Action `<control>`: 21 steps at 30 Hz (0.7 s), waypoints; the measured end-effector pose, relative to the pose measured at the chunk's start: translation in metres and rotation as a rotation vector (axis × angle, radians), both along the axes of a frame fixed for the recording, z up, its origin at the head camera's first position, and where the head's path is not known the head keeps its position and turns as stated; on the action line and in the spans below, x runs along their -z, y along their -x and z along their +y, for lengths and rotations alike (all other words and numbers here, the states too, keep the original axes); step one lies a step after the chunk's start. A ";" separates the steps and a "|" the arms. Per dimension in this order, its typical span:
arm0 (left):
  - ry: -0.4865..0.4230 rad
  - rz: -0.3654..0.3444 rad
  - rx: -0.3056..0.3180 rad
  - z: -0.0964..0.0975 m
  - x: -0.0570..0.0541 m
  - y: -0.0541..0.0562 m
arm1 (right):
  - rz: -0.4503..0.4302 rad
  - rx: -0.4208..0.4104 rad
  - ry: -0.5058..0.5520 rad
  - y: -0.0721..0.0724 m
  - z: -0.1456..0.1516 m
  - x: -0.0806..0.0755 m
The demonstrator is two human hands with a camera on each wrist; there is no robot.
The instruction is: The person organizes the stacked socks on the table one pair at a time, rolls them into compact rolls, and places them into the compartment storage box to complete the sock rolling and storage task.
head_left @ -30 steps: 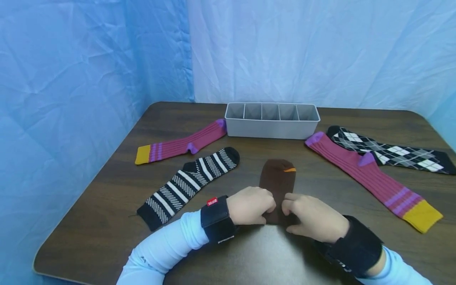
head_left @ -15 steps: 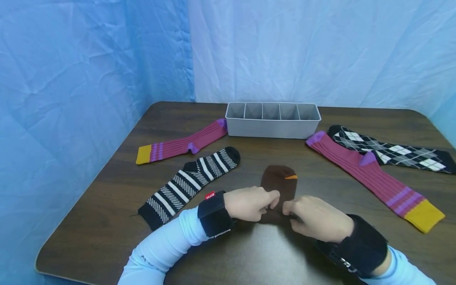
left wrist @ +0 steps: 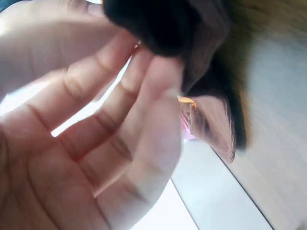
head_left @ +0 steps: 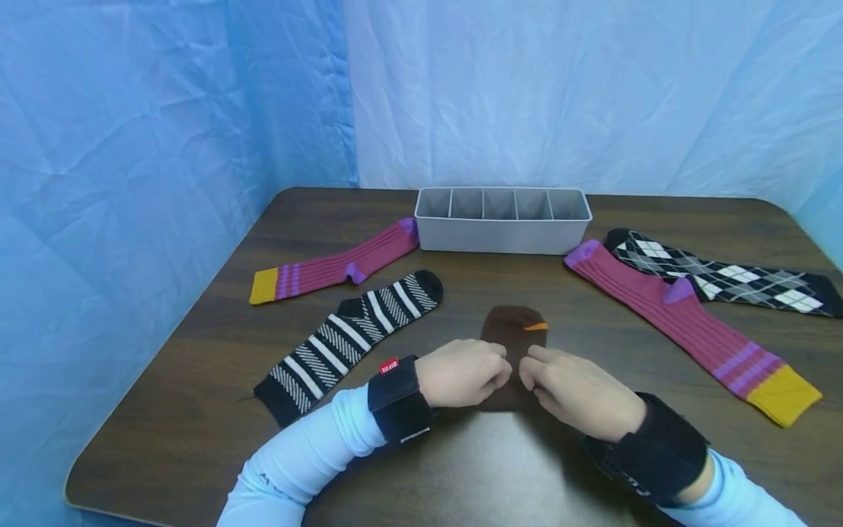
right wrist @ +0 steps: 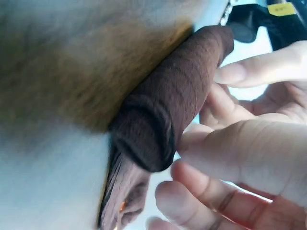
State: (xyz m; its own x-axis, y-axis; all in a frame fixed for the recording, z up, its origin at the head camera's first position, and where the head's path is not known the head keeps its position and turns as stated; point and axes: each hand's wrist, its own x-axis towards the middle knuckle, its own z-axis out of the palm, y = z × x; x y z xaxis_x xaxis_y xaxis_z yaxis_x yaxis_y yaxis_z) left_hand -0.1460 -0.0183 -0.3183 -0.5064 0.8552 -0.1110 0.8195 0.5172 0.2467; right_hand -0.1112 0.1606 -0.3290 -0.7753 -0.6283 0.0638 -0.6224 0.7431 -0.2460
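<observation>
Head view: brown sock (head_left: 508, 329) on the surface (head_left: 165, 439), between your left hand (head_left: 464, 373) and right hand (head_left: 573, 384), neither plainly nearer; both grips pinching its near end, flat part pointing away from you. Right wrist view alone: the coil (right wrist: 177, 81) lying crosswise, its spiral end exposed.

The brown sock (right wrist: 177, 81) is matt cloth with fine knitted ribs; the striped sock (head_left: 352, 337) is matt knit. The tray (head_left: 503, 238) looks like smooth grey plastic with a dull sheen. The surface (head_left: 500, 454) shows smooth wood grain, glossy in front; the backdrop (head_left: 560, 88) is creased, faintly shiny sheeting
</observation>
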 end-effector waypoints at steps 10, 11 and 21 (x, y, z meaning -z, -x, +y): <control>0.136 0.016 0.053 0.002 -0.002 -0.001 | 0.002 -0.015 -0.062 -0.008 -0.003 -0.006; 0.132 0.025 0.055 0.002 -0.001 -0.001 | 0.009 -0.018 -0.066 -0.009 -0.003 -0.006; 0.054 -0.058 0.079 0.002 0.001 0.000 | -0.032 -0.016 -0.062 -0.010 -0.004 -0.006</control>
State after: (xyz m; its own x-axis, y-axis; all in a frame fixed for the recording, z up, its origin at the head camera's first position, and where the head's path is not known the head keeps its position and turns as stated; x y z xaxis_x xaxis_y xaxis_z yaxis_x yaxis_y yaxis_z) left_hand -0.1458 -0.0164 -0.3191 -0.4292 0.8841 -0.1851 0.8434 0.4656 0.2681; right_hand -0.1012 0.1569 -0.3227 -0.7659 -0.6429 -0.0002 -0.6272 0.7473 -0.2196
